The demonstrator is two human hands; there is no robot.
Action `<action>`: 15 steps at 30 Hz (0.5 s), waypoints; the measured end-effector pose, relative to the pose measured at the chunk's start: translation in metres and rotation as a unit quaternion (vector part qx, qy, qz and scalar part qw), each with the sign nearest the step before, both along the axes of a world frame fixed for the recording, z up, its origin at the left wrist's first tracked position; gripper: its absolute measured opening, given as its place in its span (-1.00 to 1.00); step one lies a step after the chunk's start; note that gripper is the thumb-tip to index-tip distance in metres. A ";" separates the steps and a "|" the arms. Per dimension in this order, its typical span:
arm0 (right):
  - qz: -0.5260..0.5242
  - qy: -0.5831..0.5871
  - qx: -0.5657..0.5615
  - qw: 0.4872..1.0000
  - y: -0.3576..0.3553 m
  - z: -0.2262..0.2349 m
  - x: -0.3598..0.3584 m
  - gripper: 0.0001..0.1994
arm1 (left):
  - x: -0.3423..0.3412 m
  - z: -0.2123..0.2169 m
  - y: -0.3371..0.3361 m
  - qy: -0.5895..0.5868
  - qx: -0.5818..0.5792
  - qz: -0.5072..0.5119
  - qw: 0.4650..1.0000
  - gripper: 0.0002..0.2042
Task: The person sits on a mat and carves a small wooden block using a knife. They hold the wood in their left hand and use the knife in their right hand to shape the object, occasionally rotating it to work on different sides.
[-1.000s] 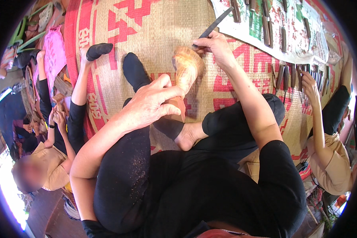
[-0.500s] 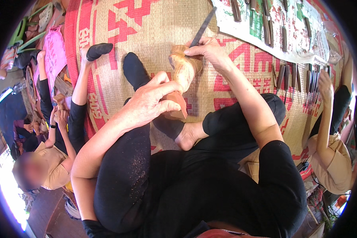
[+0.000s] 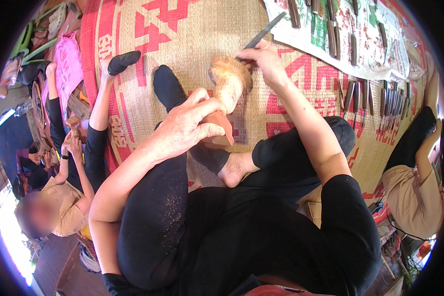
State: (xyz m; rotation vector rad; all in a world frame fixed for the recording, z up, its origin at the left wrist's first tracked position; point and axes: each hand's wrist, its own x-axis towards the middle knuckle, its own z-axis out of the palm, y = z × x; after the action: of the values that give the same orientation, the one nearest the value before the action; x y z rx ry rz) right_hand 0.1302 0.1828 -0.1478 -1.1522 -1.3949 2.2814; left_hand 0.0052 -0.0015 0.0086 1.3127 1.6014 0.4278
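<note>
My left hand (image 3: 190,123) is closed round the reddish block-shaped base of a carved wooden piece (image 3: 228,86). The carving's pale, curved upper part points away from me and widens at the far end. In my right hand (image 3: 264,61) is a dark, flat metal file (image 3: 269,30), gripped near its lower end between thumb and fingers. Its long blade slants up to the right, past the carving's far end. The right fingers are close to that end; whether the file touches the wood is hard to tell.
A patterned straw mat (image 3: 207,29) lies under my legs. At the upper right, several dark-handled tools rest on a white printed sheet (image 3: 301,39), with a row of more tools (image 3: 365,96) on the mat below. One person (image 3: 64,202) sits at left, another (image 3: 412,192) at right.
My right hand and the file have shifted slightly right, away from the carving's far end. The person at right has drawn a hand back from the row of tools.
</note>
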 end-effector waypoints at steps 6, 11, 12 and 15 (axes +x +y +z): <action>0.019 0.014 0.030 0.999 -0.001 0.010 0.002 -0.88 | 0.001 0.002 0.001 -0.004 -0.018 0.002 1.000 -0.69; -0.015 0.017 0.020 1.000 -0.005 0.002 -0.002 -0.90 | 0.002 0.001 0.001 0.009 -0.003 -0.002 1.000 -0.69; -0.015 -0.002 0.006 1.000 0.003 -0.002 0.001 -0.90 | 0.002 0.002 0.002 0.009 -0.010 -0.006 1.000 -0.69; -0.010 -0.047 -0.012 0.999 0.014 -0.004 0.007 -0.90 | 0.002 0.003 0.001 0.016 -0.016 -0.012 1.000 -0.68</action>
State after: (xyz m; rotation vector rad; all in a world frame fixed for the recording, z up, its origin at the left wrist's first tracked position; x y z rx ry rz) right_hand 0.1377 0.1965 -0.1516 -1.2915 -1.3862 2.2639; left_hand 0.0072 -0.0001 0.0118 1.3196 1.6111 0.3660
